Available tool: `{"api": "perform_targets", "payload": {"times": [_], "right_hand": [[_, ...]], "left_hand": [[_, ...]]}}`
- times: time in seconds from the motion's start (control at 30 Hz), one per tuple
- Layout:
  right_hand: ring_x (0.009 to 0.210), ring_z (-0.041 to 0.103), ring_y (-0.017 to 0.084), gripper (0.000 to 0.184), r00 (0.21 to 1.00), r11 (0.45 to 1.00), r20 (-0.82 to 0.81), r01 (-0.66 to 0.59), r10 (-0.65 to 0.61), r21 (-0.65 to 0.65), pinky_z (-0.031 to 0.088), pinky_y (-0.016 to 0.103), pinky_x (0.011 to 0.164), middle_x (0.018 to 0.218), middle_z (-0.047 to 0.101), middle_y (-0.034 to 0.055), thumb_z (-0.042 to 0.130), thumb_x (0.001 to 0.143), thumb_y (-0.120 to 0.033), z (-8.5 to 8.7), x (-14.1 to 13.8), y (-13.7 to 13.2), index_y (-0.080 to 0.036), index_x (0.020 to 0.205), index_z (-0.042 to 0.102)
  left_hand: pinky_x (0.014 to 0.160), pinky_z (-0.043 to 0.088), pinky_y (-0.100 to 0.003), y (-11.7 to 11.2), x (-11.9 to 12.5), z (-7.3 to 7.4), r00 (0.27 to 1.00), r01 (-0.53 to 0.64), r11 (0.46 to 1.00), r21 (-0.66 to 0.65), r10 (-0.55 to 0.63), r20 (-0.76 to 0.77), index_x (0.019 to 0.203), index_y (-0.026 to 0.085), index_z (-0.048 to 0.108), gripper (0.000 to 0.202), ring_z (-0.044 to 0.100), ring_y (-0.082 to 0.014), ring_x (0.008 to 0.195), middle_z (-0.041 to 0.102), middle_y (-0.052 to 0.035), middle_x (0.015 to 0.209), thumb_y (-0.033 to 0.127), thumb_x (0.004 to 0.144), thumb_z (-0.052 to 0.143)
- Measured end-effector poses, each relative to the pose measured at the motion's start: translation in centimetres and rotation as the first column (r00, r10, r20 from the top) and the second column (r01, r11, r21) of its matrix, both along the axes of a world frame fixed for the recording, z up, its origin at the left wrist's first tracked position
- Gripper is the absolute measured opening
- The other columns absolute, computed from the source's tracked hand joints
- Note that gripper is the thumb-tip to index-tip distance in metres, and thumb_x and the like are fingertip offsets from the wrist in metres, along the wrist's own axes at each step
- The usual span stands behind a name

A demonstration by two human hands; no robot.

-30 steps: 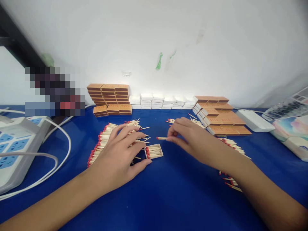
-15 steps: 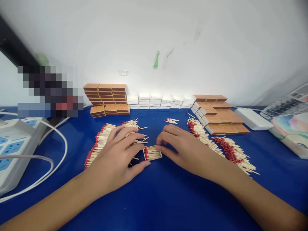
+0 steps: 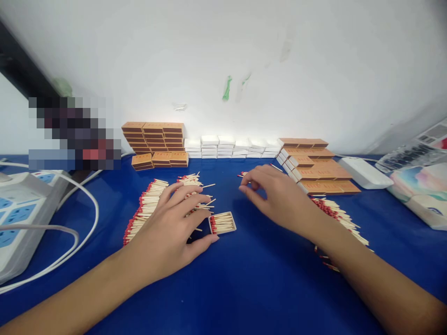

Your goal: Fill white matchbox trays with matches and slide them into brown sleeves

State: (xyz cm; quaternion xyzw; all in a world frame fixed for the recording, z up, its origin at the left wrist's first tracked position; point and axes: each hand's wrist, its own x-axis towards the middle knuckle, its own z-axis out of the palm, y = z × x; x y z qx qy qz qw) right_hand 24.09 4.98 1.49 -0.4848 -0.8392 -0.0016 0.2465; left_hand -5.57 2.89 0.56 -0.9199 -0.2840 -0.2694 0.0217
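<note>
A small open matchbox tray [image 3: 222,222] filled with red-tipped matches lies on the blue table [image 3: 244,288]. My left hand [image 3: 174,223] rests flat with fingers spread on a pile of loose matches [image 3: 148,207], its thumb by the tray's left end. My right hand [image 3: 275,195] hovers beyond the tray, fingers curved and loosely apart with nothing seen in them. Its fingertips are by a few stray matches [image 3: 243,174]. A long row of matches [image 3: 337,214] runs under my right wrist.
Along the wall stand stacked orange matchboxes [image 3: 157,135], white inner trays [image 3: 226,146] and orange sleeves [image 3: 317,170]. A power strip [image 3: 17,218] with white cables [image 3: 84,223] lies at the left. A white box [image 3: 365,172] and a tissue pack [image 3: 419,190] are at the right.
My right hand brought a match to the tray, left it there, and has drawn back toward the far stray matches. My left hand has stayed on the pile.
</note>
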Motion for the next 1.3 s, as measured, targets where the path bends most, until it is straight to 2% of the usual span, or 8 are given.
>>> {"api": "perform_targets", "payload": {"times": [0.1,0.23,0.37,0.57,0.77,1.0,1.13,1.3], "right_hand": [[0.099,0.064,0.034,0.009,0.983,0.99,0.123,0.127,-0.134,0.061,0.049,0.048,0.091,0.099,0.075,0.0133,0.064,0.105,-0.027,-0.9,2.2,2.0,-0.021,0.103,0.071],[0.096,0.063,0.034,0.013,0.976,0.988,0.159,0.152,-0.152,0.011,0.048,0.047,0.088,0.094,0.074,0.0124,0.063,0.104,-0.028,-1.9,3.5,3.2,-0.022,0.095,0.071],[0.094,0.061,0.032,0.019,0.982,0.993,0.144,0.122,-0.119,-0.01,0.048,0.045,0.087,0.092,0.072,0.0114,0.061,0.106,-0.027,-2.0,3.0,3.1,-0.023,0.088,0.066],[0.092,0.059,0.032,0.021,0.987,0.995,0.126,0.098,-0.096,-0.015,0.047,0.045,0.086,0.094,0.072,0.0127,0.056,0.108,-0.028,-2.2,2.2,3.2,-0.024,0.09,0.063],[0.097,0.061,0.033,0.016,0.987,0.991,0.083,0.135,-0.136,0.02,0.048,0.046,0.087,0.097,0.074,0.0129,0.056,0.109,-0.03,-2.6,2.0,3.6,-0.023,0.099,0.067],[0.094,0.061,0.032,0.021,0.99,0.991,0.056,0.128,-0.131,0.049,0.049,0.047,0.088,0.092,0.072,0.0128,0.054,0.108,-0.027,-2.6,1.6,3.5,-0.024,0.093,0.068],[0.096,0.062,0.032,0.017,0.992,0.992,0.038,0.121,-0.122,0.026,0.05,0.046,0.091,0.096,0.072,0.0129,0.054,0.108,-0.025,-2.5,1.5,3.5,-0.022,0.099,0.069],[0.095,0.061,0.032,0.022,0.989,0.99,0.04,0.14,-0.14,-0.006,0.049,0.045,0.09,0.093,0.07,0.012,0.054,0.109,-0.027,-2.6,1.6,3.6,-0.023,0.093,0.068]], "left_hand": [[0.122,0.045,-0.065,0.0,0.0,0.0,1.0,0.002,1.0,-0.011,-0.002,0.004,0.116,0.02,0.077,0.024,0.064,-0.0366,0.136,0.078,-0.0112,0.135,0.04,0.103,0.077],[0.121,0.046,-0.065,-0.1,0.0,0.1,1.0,0.005,1.0,-0.007,-0.005,0.006,0.117,0.021,0.077,0.023,0.065,-0.0361,0.136,0.078,-0.0105,0.135,0.039,0.103,0.077],[0.121,0.046,-0.064,-0.1,0.0,0.1,1.0,0.011,1.0,0.002,-0.011,0.003,0.117,0.02,0.076,0.024,0.065,-0.0358,0.136,0.078,-0.0101,0.134,0.04,0.103,0.076],[0.122,0.046,-0.065,-0.1,0.0,0.0,1.0,0.007,1.0,-0.007,-0.007,0.004,0.118,0.02,0.076,0.024,0.064,-0.0358,0.138,0.078,-0.0102,0.135,0.04,0.103,0.077],[0.121,0.046,-0.063,-0.1,0.0,0.0,1.0,0.004,1.0,-0.005,-0.004,0.006,0.117,0.021,0.077,0.024,0.065,-0.0351,0.137,0.079,-0.0101,0.134,0.04,0.103,0.077],[0.121,0.046,-0.064,-0.1,0.1,0.1,1.0,0.018,1.0,0.001,-0.018,0.017,0.116,0.02,0.078,0.024,0.065,-0.0364,0.136,0.079,-0.0111,0.133,0.038,0.101,0.079],[0.121,0.047,-0.065,0.0,0.0,0.0,1.0,0.017,1.0,0.0,-0.017,0.008,0.116,0.019,0.077,0.024,0.065,-0.0373,0.137,0.079,-0.0118,0.134,0.037,0.101,0.079],[0.122,0.046,-0.063,-0.1,0.0,0.1,1.0,0.017,1.0,-0.012,-0.016,0.009,0.118,0.02,0.078,0.024,0.064,-0.0363,0.138,0.079,-0.0104,0.134,0.038,0.101,0.079]]}}
